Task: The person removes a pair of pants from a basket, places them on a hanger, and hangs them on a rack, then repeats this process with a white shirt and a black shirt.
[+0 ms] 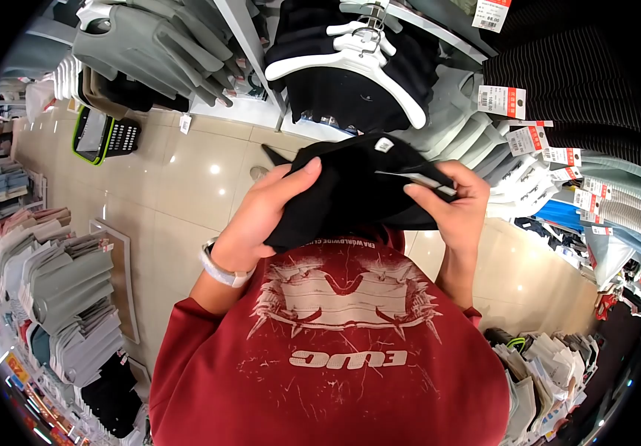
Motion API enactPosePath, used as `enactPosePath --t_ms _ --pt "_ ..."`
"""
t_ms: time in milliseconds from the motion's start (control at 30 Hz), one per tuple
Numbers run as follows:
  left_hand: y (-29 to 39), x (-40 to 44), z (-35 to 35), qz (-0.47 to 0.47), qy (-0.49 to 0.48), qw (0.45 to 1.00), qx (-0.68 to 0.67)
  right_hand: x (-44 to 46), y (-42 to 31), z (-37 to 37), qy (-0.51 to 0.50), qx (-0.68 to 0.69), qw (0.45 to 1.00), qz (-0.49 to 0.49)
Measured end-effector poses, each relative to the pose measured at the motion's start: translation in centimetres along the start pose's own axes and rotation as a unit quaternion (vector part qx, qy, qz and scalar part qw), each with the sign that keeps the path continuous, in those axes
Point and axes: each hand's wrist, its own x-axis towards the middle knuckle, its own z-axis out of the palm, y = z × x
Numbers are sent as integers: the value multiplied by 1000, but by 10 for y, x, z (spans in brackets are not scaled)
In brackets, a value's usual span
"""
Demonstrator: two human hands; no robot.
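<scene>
A black garment (350,186) is stretched between my two hands in front of my red shirt. My left hand (268,208) grips its left side, thumb on top, with a pale band at the wrist. On the right, my right hand (458,204) pinches the garment's other side near a pale tag or strip (424,181). A small white label (384,145) shows at the garment's upper edge. Just beyond it, a white hanger (350,63) hangs over black clothing on the rack.
Grey shirts (149,44) hang at the upper left, and tagged garments (514,141) line the right. A green-rimmed black basket (105,137) stands on the tiled floor. Clothes racks (68,290) stand at lower left and lower right (551,372).
</scene>
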Motion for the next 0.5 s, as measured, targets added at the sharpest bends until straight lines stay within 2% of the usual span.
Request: enactPosePath --t_ms 33,67,100,167,200,233,267,300,333,367,433,467,500 --pt "0 -4 0 26 19 999 6 1 0 0 -14 -32 999 15" --pt "1 -5 -1 53 37 998 11 4 -1 2 -11 -126 992 -28" --pt "2 -6 -4 53 37 998 11 3 -2 0 -11 -127 991 -28" --pt "6 -6 -10 111 -5 991 73 3 -2 -8 -37 -132 990 44" --pt "6 -5 -7 155 27 977 147 2 4 -11 -32 -105 993 39" --pt "9 -4 -13 157 27 976 147 3 6 -12 -33 -105 993 37" --pt "13 -3 -25 184 45 935 300 4 6 -13 -5 -91 996 23" --pt "17 -1 -32 206 63 870 444 4 6 -13 22 -77 997 10" --pt "21 1 -33 269 91 831 478 4 1 -12 36 -102 994 14" --pt "24 5 -47 356 104 759 535 3 -2 -12 35 -102 994 12" --pt "31 5 -57 376 180 667 618 3 -5 -12 12 -217 976 -13" --pt "32 5 -57 378 180 665 618 5 -2 -9 10 -207 977 -47" --pt "32 5 -56 408 206 617 641 7 0 -9 11 -207 977 -49"
